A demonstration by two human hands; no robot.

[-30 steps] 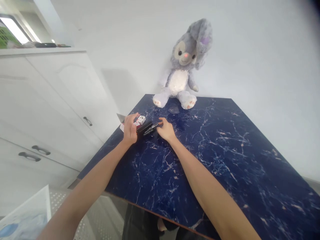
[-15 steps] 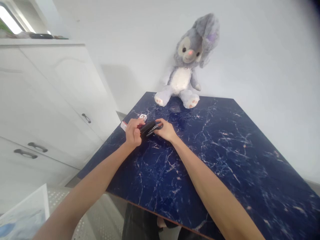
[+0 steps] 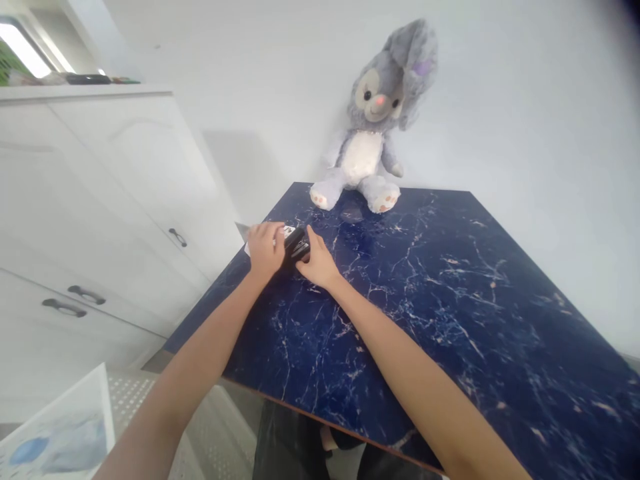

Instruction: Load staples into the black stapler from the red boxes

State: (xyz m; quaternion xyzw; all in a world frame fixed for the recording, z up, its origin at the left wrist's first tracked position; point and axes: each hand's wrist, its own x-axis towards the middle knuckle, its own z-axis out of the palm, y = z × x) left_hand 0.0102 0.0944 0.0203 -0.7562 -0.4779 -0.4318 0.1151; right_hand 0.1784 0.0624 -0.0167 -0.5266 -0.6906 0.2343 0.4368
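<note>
On the left part of the blue marbled table, my left hand (image 3: 267,248) is closed over the left side of a black oblong object (image 3: 294,240). Its fingers also cover most of a small white box with some print (image 3: 289,231), so I cannot tell if they touch it. My right hand (image 3: 319,261) curls around the right end of a second dark item with pale marks (image 3: 301,251), pressed against the first. What kind of things these two black items are is too small and covered to tell.
A grey plush rabbit (image 3: 363,157) sits at the table's (image 3: 425,280) back edge against the wall. White cabinets (image 3: 125,200) with dark handles stand at the left. A framed picture (image 3: 60,433) lies low at the left, beside a perforated pale surface (image 3: 127,393).
Both hands have come closer together. My right hand has shifted left and wrapped further around the dark item, while my left hand's fingers now lie flatter over the box and black object.
</note>
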